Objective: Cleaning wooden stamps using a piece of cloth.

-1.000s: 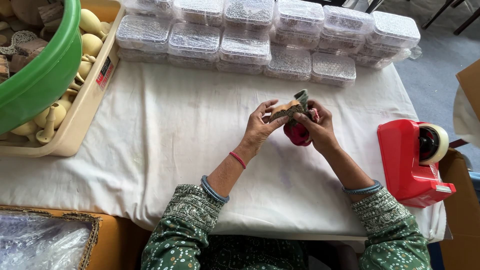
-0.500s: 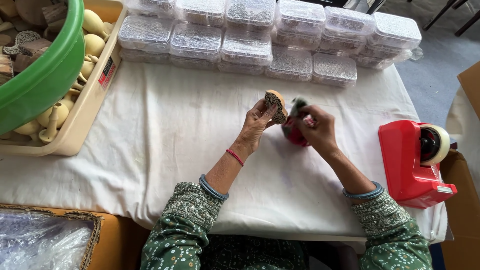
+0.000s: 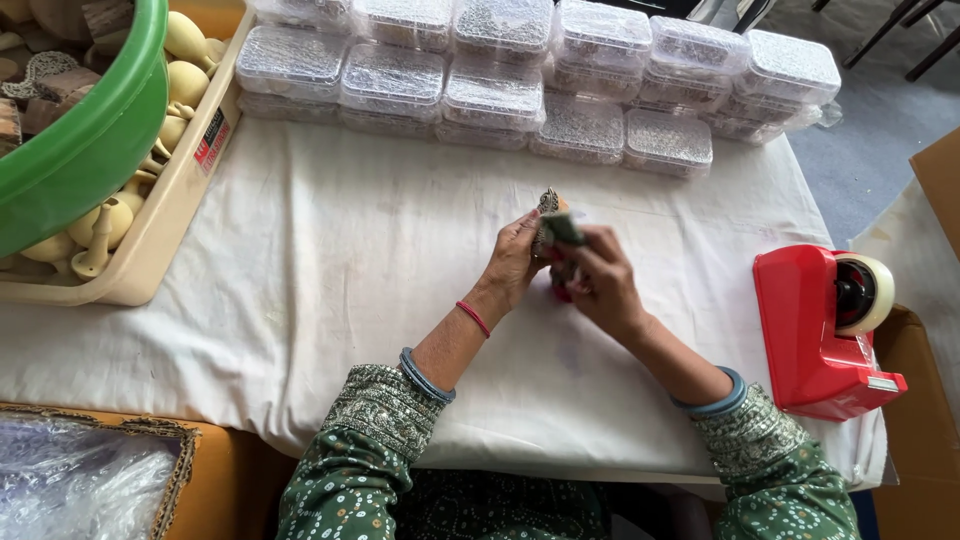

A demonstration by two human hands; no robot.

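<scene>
Green bowl (image 3: pixel 70 150) far left, w/ a cream tray (image 3: pixel 150 270) beside it. Mid-cloth, your left hand (image 3: pixel 512 265) pinches a small carved wooden block (image 3: pixel 549 203), patterned edge up. Right hand (image 3: pixel 600 285) curls round sth red (image 3: pixel 560 292), mostly hidden. Red tape dispenser (image 3: pixel 815 325) at right.

Clear lidded plastic boxes (image 3: pixel 560 90) stacked along the table's far edge, red-white label (image 3: pixel 210 140) on the beige tray.

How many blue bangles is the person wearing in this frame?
2. The left blue bangle sits on the forearm beside the sleeve cuff; the right blue bangle sits likewise. The sleeves could hide more.
</scene>
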